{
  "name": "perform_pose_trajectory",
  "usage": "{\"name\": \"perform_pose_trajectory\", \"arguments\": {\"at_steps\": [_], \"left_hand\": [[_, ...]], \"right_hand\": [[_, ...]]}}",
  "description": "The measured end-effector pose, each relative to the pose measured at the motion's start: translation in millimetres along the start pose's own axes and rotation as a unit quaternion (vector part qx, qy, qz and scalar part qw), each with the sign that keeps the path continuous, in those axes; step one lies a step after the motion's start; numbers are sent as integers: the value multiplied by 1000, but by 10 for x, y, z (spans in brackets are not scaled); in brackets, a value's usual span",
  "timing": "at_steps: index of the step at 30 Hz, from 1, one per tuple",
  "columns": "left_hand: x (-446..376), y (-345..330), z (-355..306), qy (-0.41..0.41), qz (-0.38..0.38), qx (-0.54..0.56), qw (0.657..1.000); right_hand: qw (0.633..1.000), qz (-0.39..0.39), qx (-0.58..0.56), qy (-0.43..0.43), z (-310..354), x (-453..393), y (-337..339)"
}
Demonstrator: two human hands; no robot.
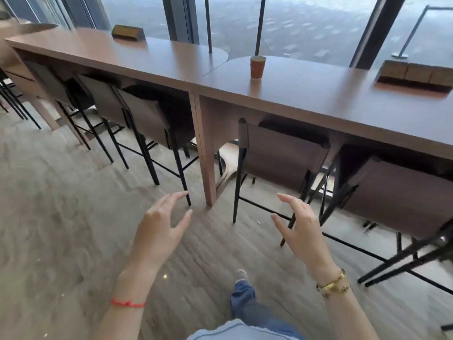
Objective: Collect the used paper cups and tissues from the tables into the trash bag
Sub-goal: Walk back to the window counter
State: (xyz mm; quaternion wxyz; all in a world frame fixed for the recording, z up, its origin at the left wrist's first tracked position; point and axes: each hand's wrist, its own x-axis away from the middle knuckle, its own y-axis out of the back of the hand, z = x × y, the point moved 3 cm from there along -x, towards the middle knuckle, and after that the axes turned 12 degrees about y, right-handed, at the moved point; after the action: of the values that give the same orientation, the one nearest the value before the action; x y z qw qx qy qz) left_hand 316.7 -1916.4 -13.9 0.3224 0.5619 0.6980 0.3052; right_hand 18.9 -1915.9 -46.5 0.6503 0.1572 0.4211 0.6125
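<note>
An orange paper cup (257, 67) stands upright on the long brown counter table (306, 99) by the window, a little right of the table's middle seam. My left hand (160, 228) and my right hand (300, 227) hover in front of me over the floor, well below and short of the table. Both hands hold nothing, with relaxed, slightly bent fingers. No tissue and no trash bag is in view.
Several brown bar stools (282, 153) with thin black legs are tucked under the table along its near side. Two wooden socket boxes (414, 76) (127, 33) sit on the tabletop. Glass windows run behind. Grey wood floor (61, 229) lies at the left.
</note>
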Motion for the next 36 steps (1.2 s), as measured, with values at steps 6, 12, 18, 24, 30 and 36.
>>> {"name": "perform_pose_trajectory", "arguments": {"at_steps": [6, 12, 18, 24, 30, 36], "left_hand": [[-1406, -218, -447, -24, -20, 8, 999], [-2715, -318, -816, -53, -47, 19, 997], [-3973, -552, -1043, -100, -39, 22, 994], [-5106, -880, -1157, -136, -22, -5, 990], [-5927, -1270, -1124, -145, 12, -31, 989], [-6306, -1596, -1108, -143, 47, -37, 988]], "right_hand": [[999, -33, 13, 19, -465, -1403, 117], [997, -67, 17, 23, -822, -2710, 223], [994, -97, 38, 27, -1177, -3891, 104], [992, -120, 35, 0, -1489, -4925, -135], [989, -139, 7, -48, -1795, -5718, -397], [985, -145, -33, -92, -2079, -6121, -656]]}}
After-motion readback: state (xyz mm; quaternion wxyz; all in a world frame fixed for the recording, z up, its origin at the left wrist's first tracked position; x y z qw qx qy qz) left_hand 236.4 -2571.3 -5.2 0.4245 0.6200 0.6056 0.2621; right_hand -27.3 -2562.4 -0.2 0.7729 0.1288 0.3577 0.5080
